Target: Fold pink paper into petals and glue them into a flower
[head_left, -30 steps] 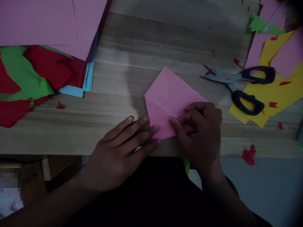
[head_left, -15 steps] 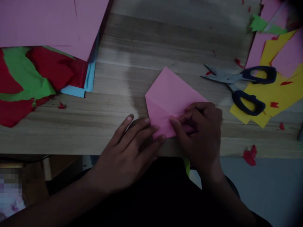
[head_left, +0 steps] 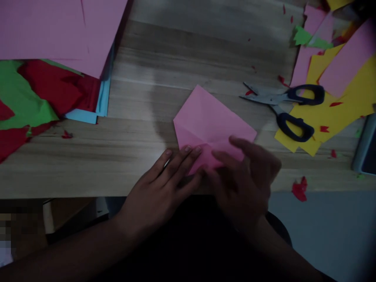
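A creased piece of pink paper lies flat near the table's front edge. My left hand rests with its fingers stretched out over the paper's lower left part. Over the lower right part is my right hand, its fingers apart and a little blurred; whether the fingertips touch the paper I cannot tell. The two thumbs come close together at the paper's lower edge, and the hands cover part of that edge. To the right lie scissors with dark handles, their blades slightly apart.
Large pink sheets lie at the upper left over red paper, green paper and blue paper. Yellow paper and pink strips sit at the right. A dark-screened device shows at the right edge. Red scraps are scattered about.
My right hand has loosened its pinch at the paper's middle, and its fingers have spread. My left fingers have moved further onto the paper. The whole view has shifted slightly, bringing in the device.
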Demonstrator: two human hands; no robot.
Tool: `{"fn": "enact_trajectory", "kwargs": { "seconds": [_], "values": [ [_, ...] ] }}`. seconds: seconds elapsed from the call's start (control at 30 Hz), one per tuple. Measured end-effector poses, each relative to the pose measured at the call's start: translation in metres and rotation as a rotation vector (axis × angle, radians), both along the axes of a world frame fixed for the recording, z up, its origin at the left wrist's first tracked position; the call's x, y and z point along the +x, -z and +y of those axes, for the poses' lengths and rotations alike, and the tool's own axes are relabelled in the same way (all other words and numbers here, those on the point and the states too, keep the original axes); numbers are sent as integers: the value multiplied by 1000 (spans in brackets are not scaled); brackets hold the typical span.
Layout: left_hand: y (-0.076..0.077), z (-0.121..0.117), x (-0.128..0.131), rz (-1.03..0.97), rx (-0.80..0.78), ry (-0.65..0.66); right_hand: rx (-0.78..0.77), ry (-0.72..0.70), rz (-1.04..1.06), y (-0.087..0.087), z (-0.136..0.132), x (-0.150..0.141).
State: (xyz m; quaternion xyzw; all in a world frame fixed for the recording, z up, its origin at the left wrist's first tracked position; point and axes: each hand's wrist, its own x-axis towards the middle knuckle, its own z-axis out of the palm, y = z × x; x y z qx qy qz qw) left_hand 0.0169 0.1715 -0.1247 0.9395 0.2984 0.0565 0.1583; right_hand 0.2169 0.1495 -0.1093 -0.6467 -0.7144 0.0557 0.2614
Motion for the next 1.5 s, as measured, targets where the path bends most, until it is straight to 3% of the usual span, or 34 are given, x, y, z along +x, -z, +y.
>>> {"fn": "enact_trajectory", "kwargs": {
  "seconds": [0.1,0.17,0.3,0.57,0.7,0.83,0.97,1.17,1.23,1.3,1.4,1.5],
  "values": [
    [0,1,1,-9,5,10,-112,-186,-35,1,-26,0],
    [-1,2,2,10,16,19,-195,-236,-119,5,-39,2],
    [-2,3,-5,89,56,43,-226,-218,-241,12,-47,6],
    [-5,3,-37,115,79,43,-212,-192,-284,14,-49,2],
    [-8,6,-25,56,65,29,-219,-202,-301,13,-49,2],
    [-9,12,-8,64,33,106,-221,-214,-327,15,-50,4],
    [-8,13,-6,70,30,114,-230,-199,-371,18,-60,11],
    [-8,30,-23,-11,-64,182,-303,-151,-348,-6,-71,50],
    [-10,47,-32,-67,-118,225,-279,-192,-252,-16,-63,63],
    [-12,66,-37,-115,-116,256,-152,-291,-244,-19,-51,71],
    [-12,88,-37,-247,-93,269,-157,-514,-281,-10,-30,73],
    [-9,95,-31,-258,-54,233,-200,-620,-275,2,-15,62]
  ]
}}
